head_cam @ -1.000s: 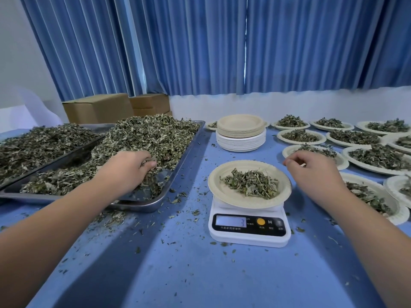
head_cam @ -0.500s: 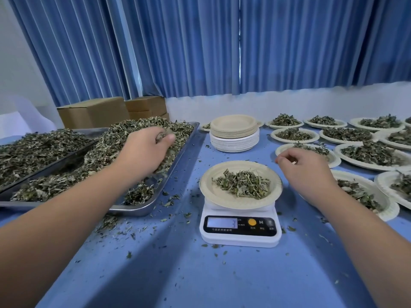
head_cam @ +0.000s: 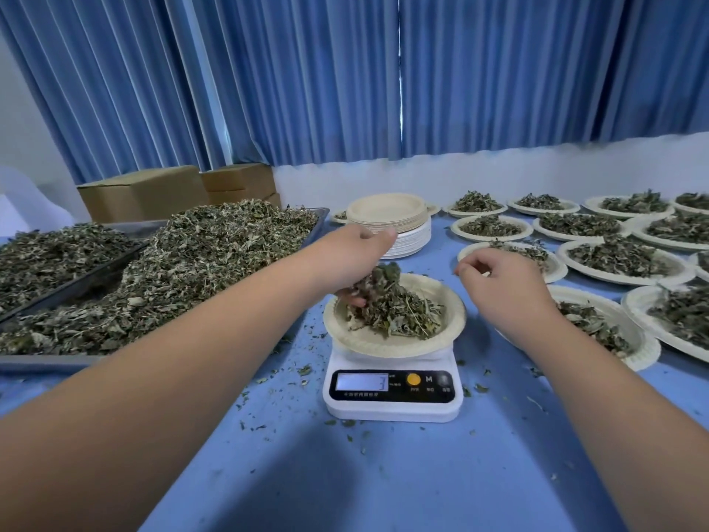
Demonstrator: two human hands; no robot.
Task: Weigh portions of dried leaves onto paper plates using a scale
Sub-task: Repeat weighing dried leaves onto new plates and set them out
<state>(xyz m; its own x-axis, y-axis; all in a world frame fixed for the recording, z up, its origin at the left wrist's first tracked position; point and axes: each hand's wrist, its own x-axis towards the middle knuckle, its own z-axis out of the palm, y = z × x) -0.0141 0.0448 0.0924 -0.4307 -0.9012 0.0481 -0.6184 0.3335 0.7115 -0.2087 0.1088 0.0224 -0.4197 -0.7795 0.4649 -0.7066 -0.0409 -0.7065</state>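
Left hand [head_cam: 351,259] over the paper plate [head_cam: 454,324] on the scale [head_cam: 391,410]
I see it gripping dried leaves [head_cam: 383,293]; right hand [head_cam: 502,289] curled nearby, contents unclear.
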